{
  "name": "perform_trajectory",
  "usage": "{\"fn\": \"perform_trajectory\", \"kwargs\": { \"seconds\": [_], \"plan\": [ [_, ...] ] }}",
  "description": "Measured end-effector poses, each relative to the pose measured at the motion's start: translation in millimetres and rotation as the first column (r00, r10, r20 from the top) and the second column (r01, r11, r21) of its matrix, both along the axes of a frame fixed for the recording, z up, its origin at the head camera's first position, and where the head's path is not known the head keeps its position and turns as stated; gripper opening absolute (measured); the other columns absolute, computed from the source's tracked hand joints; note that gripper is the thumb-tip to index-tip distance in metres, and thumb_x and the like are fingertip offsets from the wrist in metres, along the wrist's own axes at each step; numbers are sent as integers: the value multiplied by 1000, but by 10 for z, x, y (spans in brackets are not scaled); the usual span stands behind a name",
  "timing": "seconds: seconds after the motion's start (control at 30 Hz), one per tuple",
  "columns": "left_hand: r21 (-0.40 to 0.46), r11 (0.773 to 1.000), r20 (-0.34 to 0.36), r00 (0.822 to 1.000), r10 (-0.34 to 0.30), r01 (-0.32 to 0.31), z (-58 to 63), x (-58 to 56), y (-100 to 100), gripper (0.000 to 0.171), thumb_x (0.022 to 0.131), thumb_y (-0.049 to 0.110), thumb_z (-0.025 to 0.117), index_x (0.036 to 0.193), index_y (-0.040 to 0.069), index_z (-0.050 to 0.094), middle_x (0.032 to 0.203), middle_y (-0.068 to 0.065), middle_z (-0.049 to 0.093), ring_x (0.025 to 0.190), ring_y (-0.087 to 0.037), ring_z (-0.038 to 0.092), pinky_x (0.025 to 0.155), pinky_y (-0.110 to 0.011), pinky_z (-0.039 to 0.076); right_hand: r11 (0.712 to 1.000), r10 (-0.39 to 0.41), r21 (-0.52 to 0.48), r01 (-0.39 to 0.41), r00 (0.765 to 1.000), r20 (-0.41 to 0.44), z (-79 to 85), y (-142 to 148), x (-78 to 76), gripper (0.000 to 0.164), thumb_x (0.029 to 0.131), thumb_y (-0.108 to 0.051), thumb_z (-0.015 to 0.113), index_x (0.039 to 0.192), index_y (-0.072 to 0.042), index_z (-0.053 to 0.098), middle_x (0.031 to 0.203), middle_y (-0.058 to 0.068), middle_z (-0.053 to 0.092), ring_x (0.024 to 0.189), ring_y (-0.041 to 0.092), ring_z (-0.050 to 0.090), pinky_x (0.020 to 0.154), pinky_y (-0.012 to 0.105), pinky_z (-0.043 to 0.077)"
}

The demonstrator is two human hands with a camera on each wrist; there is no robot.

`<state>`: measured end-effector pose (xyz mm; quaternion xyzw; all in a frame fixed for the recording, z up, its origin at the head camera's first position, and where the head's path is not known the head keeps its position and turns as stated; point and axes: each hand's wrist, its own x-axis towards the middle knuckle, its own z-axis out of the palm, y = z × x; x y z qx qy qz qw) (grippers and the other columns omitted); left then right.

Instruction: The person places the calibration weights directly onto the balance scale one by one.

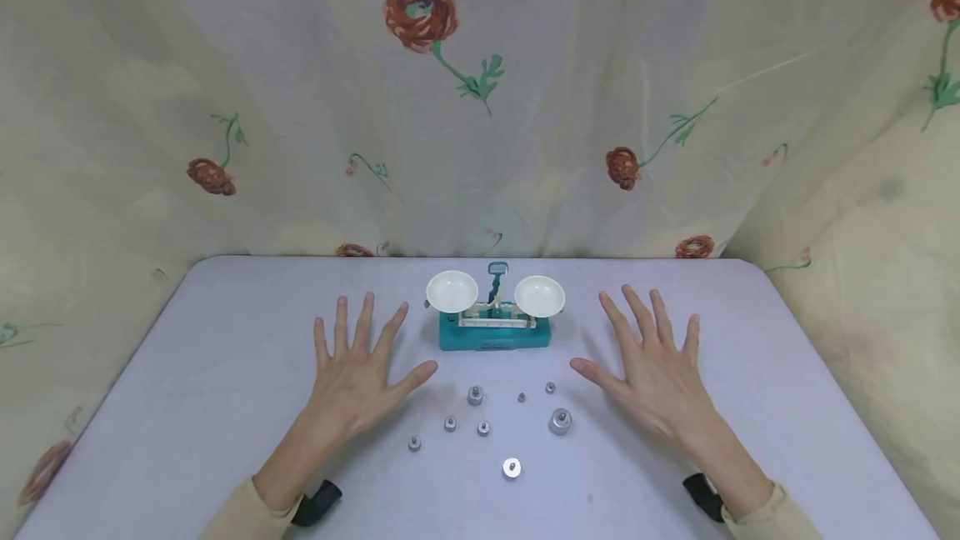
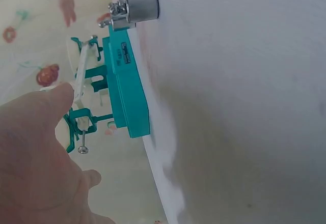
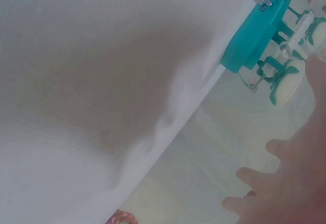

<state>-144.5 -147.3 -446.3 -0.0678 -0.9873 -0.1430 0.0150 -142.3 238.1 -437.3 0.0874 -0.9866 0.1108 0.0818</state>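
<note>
Both hands hold nothing, their fingers spread wide over the table. My left hand (image 1: 352, 382) is left of the teal balance scale (image 1: 495, 335), and my right hand (image 1: 660, 382) is to its right. Two white pans sit on the scale, a left pan (image 1: 452, 292) and a right pan (image 1: 540, 297). Several silver weights of different sizes stand between the hands, among them a large weight (image 1: 560, 421), a mid-sized weight (image 1: 476, 395) and a front weight (image 1: 512, 467). The left wrist view shows a silver cylinder weight (image 2: 142, 6) near the teal base (image 2: 122, 81).
A pale cloth covers the table (image 1: 187, 373), whose far edge lies just behind the scale. Beyond it hangs a curtain (image 1: 315, 107) with printed red flowers, which also runs down both sides. Dark bands (image 1: 317, 504) circle the wrists.
</note>
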Motion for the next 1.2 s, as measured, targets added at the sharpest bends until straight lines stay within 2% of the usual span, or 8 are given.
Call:
{"fn": "perform_trajectory", "kwargs": {
  "seconds": [0.27, 0.5, 0.6, 0.73, 0.83, 0.93, 1.07, 1.2],
  "plan": [
    [24, 1000, 5, 1000, -3, 3, 9, -14, 28, 99, 93, 83, 53, 171, 26, 31, 181, -23, 10, 167, -55, -2, 128, -81, -1, 1000, 18, -10, -18, 1000, -11, 17, -22, -5, 96, 96, -76, 61, 171, -25, 29, 177, 18, 28, 165, 51, 17, 120, 89, 11],
    [105, 994, -31, 999, -18, 21, 59, -57, 55, 91, 100, 76, 52, 170, 21, 34, 174, -26, 32, 159, -58, 30, 126, -78, 22, 996, 56, -69, -56, 998, -6, 57, -79, 1, 76, 103, -61, 64, 162, -17, 46, 169, 20, 42, 159, 48, 33, 123, 80, 20],
    [148, 989, -30, 999, -15, 20, 63, -73, 71, 90, 101, 73, 54, 170, 18, 34, 173, -26, 36, 157, -56, 36, 124, -76, 29, 992, 76, -105, -73, 997, 24, 73, -122, 23, 69, 103, -53, 69, 158, -14, 51, 163, 20, 49, 153, 45, 41, 122, 75, 26],
    [201, 979, 3, 1000, 1, -1, 57, -87, 101, 94, 100, 70, 59, 170, 15, 30, 173, -27, 35, 155, -54, 41, 123, -75, 34, 988, 115, -105, -112, 993, 28, 68, -187, 34, 59, 104, -47, 70, 150, -13, 59, 152, 18, 60, 143, 43, 53, 117, 70, 35],
    [256, 967, 16, 1000, 6, -10, 44, -109, 126, 92, 100, 64, 65, 169, 12, 32, 169, -26, 40, 147, -52, 51, 117, -70, 44, 986, 142, -88, -140, 990, 23, 53, -231, 39, 53, 104, -44, 71, 145, -13, 63, 144, 16, 66, 136, 42, 59, 114, 68, 40],
    [331, 943, 34, 999, 16, -27, 25, -145, 156, 86, 101, 55, 69, 167, 11, 36, 164, -24, 46, 141, -47, 56, 111, -65, 51, 986, 156, -72, -153, 987, 34, 56, -268, 64, 48, 103, -40, 74, 141, -13, 67, 139, 15, 69, 133, 41, 61, 111, 68, 43],
    [408, 911, 65, 997, 32, -56, 14, -191, 192, 80, 101, 47, 73, 164, 10, 40, 162, -22, 50, 146, -43, 54, 114, -63, 51, 985, 161, -62, -159, 986, 44, 65, -301, 107, 43, 102, -38, 76, 137, -14, 70, 138, 14, 70, 133, 40, 61, 110, 68, 44],
    [425, 903, 66, 997, 36, -61, 21, -210, 211, 78, 101, 45, 74, 163, 9, 42, 158, -22, 54, 145, -42, 55, 115, -62, 51, 983, 177, -58, -176, 984, 29, 39, -311, 119, 40, 101, -36, 76, 134, -14, 71, 135, 13, 72, 130, 38, 63, 108, 67, 45]
  ]
}}
